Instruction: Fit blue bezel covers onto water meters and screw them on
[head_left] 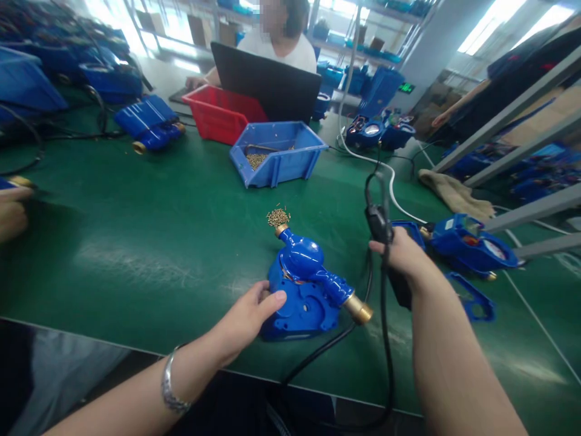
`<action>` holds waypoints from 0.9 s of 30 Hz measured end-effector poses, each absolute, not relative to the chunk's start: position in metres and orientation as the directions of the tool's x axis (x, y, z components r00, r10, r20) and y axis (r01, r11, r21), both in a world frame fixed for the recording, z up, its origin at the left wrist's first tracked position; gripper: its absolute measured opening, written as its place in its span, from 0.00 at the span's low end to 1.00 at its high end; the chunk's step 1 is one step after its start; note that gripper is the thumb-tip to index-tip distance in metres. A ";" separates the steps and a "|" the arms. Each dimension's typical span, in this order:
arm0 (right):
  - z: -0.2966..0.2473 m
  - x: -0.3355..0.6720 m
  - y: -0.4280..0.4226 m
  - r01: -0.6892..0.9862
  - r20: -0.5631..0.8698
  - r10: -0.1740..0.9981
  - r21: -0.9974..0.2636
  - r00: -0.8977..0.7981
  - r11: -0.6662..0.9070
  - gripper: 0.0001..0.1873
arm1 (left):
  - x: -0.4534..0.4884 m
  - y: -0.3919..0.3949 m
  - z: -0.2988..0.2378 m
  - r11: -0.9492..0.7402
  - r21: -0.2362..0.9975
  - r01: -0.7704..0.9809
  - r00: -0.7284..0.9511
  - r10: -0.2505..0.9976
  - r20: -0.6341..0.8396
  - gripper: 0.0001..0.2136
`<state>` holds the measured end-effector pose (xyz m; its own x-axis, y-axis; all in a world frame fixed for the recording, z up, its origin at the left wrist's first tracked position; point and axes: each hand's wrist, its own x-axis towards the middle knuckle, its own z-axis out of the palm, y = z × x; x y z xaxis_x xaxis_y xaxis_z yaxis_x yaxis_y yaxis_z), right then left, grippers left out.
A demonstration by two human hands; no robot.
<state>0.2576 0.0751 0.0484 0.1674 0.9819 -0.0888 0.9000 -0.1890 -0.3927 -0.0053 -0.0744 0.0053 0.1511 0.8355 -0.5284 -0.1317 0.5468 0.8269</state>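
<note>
A blue water meter (303, 257) with brass pipe ends lies upside down on the green table, its flat underside tilted toward me. My left hand (249, 315) grips the housing's left edge, thumb on top and fingers down the side. To the right of the meter, my right hand (403, 251) is closed around a black corded electric screwdriver (399, 284), mostly hidden by the hand and wrist. Its black cable (385, 339) hangs in front of the table edge. A small heap of brass-coloured screws (278, 217) sits just beyond the meter's far pipe end.
A blue bin (290, 172) with screws stands ahead, beside a red bin (209, 118). More meters (472, 242) and an open blue frame (481, 306) lie at right. Another meter (154, 124) is at far left. A co-worker's hand (13, 218) shows at the left edge; a person sits opposite.
</note>
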 end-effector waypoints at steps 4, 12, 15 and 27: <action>0.014 0.267 0.081 0.931 -0.210 0.940 -0.196 0.268 -0.309 0.24 | -0.019 -0.065 0.007 0.293 0.926 0.238 -0.094 0.956 -0.278 0.31; 0.064 0.244 0.011 0.956 -0.018 0.984 -0.232 0.179 -0.178 0.16 | -0.009 -0.015 0.051 -0.408 0.747 0.525 0.369 0.900 0.232 0.16; 0.076 0.234 -0.041 0.896 -0.055 0.998 -0.442 0.015 -0.037 0.06 | 0.013 0.005 0.063 -0.590 0.668 0.454 0.677 0.716 0.172 0.15; 0.026 0.215 -0.091 0.321 -0.420 0.889 -0.880 -0.184 -0.349 0.19 | 0.038 0.017 0.053 -0.714 0.530 0.457 0.835 0.550 0.021 0.16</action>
<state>0.2150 -0.0912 0.0256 -0.1843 0.8888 -0.4197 0.3211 -0.3492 -0.8803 0.0378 0.0166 0.0534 0.8349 0.5499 0.0209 0.4572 -0.7143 0.5299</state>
